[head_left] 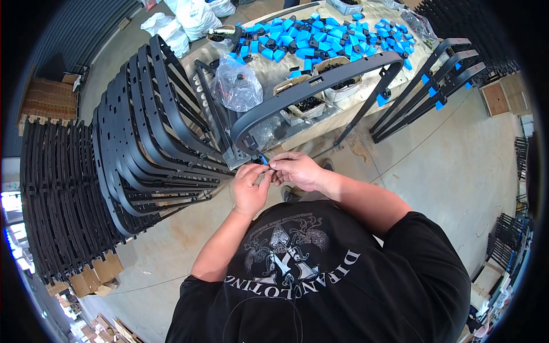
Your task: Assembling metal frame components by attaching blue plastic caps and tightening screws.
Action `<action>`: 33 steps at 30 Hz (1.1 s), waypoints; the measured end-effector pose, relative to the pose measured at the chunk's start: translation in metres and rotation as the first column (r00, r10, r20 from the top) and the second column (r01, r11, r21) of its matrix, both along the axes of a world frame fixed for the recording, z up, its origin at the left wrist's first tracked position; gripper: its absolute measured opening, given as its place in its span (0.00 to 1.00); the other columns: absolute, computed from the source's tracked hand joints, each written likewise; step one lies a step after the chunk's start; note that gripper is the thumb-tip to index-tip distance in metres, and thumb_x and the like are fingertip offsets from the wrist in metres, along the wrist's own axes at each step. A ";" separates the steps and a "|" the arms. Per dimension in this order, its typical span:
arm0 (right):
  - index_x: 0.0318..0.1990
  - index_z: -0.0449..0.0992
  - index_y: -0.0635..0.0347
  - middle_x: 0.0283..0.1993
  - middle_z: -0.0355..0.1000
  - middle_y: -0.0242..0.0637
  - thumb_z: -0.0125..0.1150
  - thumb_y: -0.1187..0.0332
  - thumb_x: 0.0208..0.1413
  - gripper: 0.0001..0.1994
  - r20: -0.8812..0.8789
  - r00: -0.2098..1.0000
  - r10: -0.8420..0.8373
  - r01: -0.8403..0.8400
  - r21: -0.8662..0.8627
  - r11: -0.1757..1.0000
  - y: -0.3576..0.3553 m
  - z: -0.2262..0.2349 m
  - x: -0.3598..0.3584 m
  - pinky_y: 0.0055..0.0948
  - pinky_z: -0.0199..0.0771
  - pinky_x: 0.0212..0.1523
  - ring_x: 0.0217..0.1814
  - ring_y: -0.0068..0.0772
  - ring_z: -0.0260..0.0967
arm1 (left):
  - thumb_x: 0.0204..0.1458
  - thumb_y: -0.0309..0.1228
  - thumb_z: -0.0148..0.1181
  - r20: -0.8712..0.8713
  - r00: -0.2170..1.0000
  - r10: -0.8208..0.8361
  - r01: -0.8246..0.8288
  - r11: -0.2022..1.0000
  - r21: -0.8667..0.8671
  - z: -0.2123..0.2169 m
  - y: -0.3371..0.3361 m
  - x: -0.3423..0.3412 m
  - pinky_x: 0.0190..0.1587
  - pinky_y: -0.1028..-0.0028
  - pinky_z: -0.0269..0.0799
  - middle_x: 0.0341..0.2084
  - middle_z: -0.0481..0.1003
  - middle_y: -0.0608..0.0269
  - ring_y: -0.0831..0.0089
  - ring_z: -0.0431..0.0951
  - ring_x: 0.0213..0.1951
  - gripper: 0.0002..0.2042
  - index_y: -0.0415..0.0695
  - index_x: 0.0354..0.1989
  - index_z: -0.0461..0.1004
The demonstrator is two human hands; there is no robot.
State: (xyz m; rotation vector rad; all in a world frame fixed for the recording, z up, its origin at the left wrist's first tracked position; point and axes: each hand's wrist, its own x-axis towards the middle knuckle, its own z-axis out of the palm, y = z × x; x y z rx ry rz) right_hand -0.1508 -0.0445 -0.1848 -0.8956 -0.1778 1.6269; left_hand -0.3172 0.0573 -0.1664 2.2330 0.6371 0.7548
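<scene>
The small blue piece (263,160) is at the near lower end of the dark U-shaped frame (343,69), straight ahead of the person and just beyond the fingertips. The fingers of the right hand (297,170) come to it from the right, bent, with thumb and forefinger seeming to pinch at its lower part; the left hand (250,186) comes from below and left, its fingers curled close to the same place. Which hand is nearer I cannot tell, because the fingertips almost meet, and the exact grip is partly hidden. The long axis of the frame goes away from the hands, rising toward the right, before it bends down again. Its bar looks like metal with a matt dark coating, flat, smooth and rounded at the corners, with small holes. On the pale workbench (377,12), a heap of blue wedge-shaped caps (314,39) looks like glossy plastic, with flat faces and black parts among them. Nearer stands an open carton (345,93) with small black pieces, and beside the frame lies a wrinkled clear plastic bag (237,88).
</scene>
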 end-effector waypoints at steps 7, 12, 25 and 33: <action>0.44 0.78 0.65 0.37 0.77 0.37 0.62 0.68 0.62 0.09 0.132 0.989 0.065 -0.071 0.039 0.997 0.016 -0.011 0.002 0.29 0.77 0.39 0.34 0.27 0.74 | 0.50 0.27 0.69 -0.007 0.999 0.053 -0.053 0.986 -0.155 -0.008 0.001 -0.003 0.37 0.65 0.76 0.31 0.80 0.56 0.60 0.79 0.31 0.07 0.42 0.36 0.81; 0.47 0.80 0.66 0.35 0.79 0.37 0.65 0.71 0.59 0.12 0.621 0.784 0.029 0.015 -0.066 0.998 0.044 -0.030 0.002 0.27 0.76 0.35 0.32 0.25 0.74 | 0.63 0.37 0.57 -0.348 0.925 0.155 -0.226 0.959 -0.173 -0.017 0.020 -0.004 0.37 0.55 0.73 0.30 0.79 0.44 0.45 0.80 0.33 0.13 0.38 0.39 0.77; 0.47 0.81 0.66 0.39 0.81 0.41 0.64 0.74 0.57 0.11 0.789 0.615 0.010 -0.118 0.080 0.990 0.053 -0.035 0.010 0.28 0.78 0.45 0.39 0.27 0.78 | 0.65 0.37 0.47 -0.703 0.712 -0.008 -0.054 0.996 -0.066 0.003 0.039 0.012 0.47 0.49 0.73 0.37 0.78 0.38 0.41 0.79 0.42 0.16 0.36 0.38 0.75; 0.44 0.82 0.66 0.30 0.77 0.38 0.63 0.65 0.61 0.12 0.675 0.700 0.231 -0.166 -0.161 0.973 0.060 -0.020 0.017 0.29 0.76 0.35 0.30 0.25 0.74 | 0.65 0.38 0.47 -0.706 0.708 0.002 -0.072 0.995 -0.070 0.004 0.039 0.013 0.47 0.49 0.72 0.36 0.78 0.38 0.41 0.78 0.42 0.16 0.36 0.37 0.75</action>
